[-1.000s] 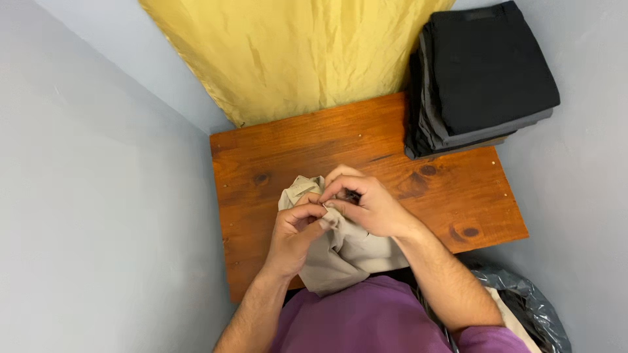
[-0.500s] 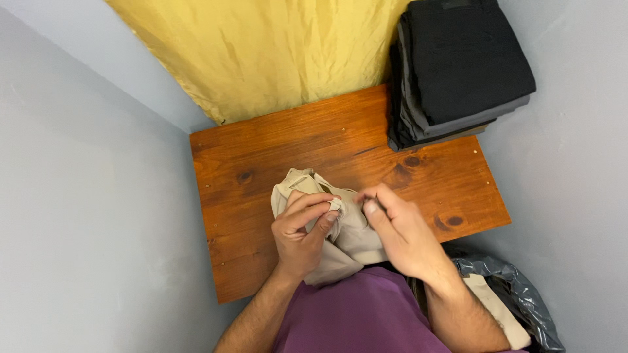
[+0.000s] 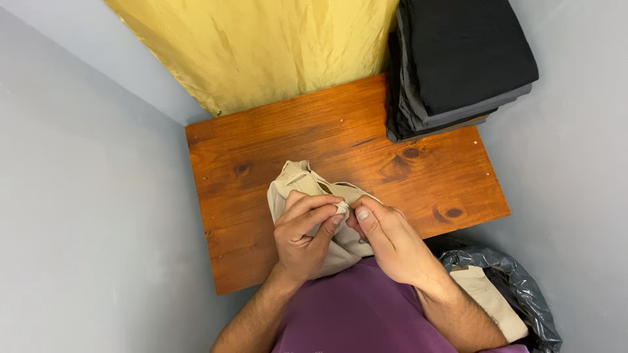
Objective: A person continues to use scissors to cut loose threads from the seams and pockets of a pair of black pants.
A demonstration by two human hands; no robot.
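A bunched beige garment [image 3: 296, 186] lies on the near part of a brown wooden table [image 3: 347, 140], partly against my purple shirt. My left hand [image 3: 302, 238] pinches a small fold of the beige cloth between thumb and fingers. My right hand [image 3: 386, 238] meets it from the right, thumb and fingertips gripping the same bit of cloth. The part of the garment under both hands is hidden.
A stack of folded dark grey and black garments [image 3: 458, 62] sits on the table's far right corner. A yellow cloth [image 3: 261, 49] hangs behind the table. A grey plastic bag [image 3: 517, 287] holding beige cloth stands at the lower right. Grey walls close in on both sides.
My hands have drawn together at one small spot on the beige garment; a second ago they were spread over its top edge. The view has shifted slightly.
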